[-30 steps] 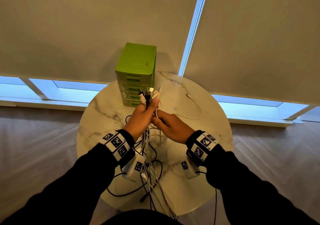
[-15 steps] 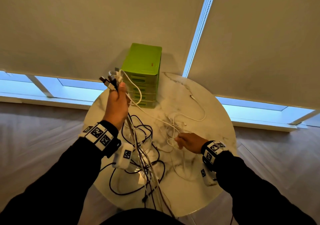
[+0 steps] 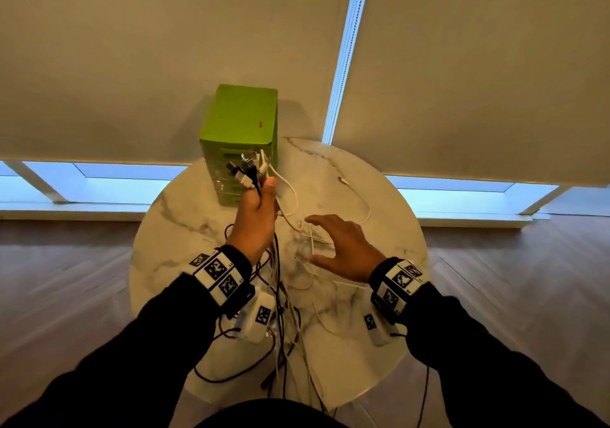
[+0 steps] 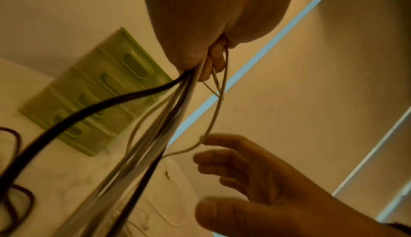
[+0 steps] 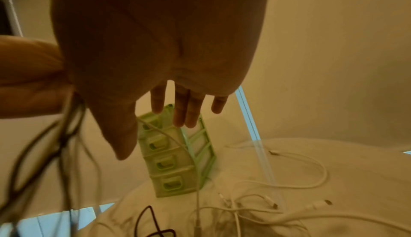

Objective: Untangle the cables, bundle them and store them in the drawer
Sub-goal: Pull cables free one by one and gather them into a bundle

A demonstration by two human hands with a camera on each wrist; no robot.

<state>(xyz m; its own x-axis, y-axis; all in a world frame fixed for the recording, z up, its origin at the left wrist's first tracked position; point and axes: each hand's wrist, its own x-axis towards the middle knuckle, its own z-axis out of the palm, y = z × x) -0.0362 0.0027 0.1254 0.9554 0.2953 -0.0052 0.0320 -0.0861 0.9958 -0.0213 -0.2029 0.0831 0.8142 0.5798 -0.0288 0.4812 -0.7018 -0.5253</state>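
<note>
My left hand (image 3: pixel 255 216) is raised over the round marble table (image 3: pixel 171 229) and grips a bunch of black and white cables (image 3: pixel 279 282) just below their plug ends (image 3: pixel 247 168). The strands hang from the fist (image 4: pixel 200 50) down to the tabletop and over its near edge. My right hand (image 3: pixel 340 246) hovers to the right with fingers spread, holding nothing (image 5: pixel 177 107). One thin white strand (image 4: pixel 213 117) loops close to its fingertips. A green drawer unit (image 3: pixel 242 120) with all drawers closed (image 5: pixel 169 163) stands at the table's far side.
Loose white cables (image 3: pixel 359 203) curl on the table right of the drawer unit (image 5: pixel 289 170). A dark cable loop (image 3: pixel 231 375) lies near the front edge. Closed roller blinds (image 3: pixel 132 48) and a low window sill back the table; wooden floor surrounds it.
My left hand swung left and up with the plug ends, then came back toward the drawer unit. My right hand let go of the white strands, lifted off the table and opened its fingers.
</note>
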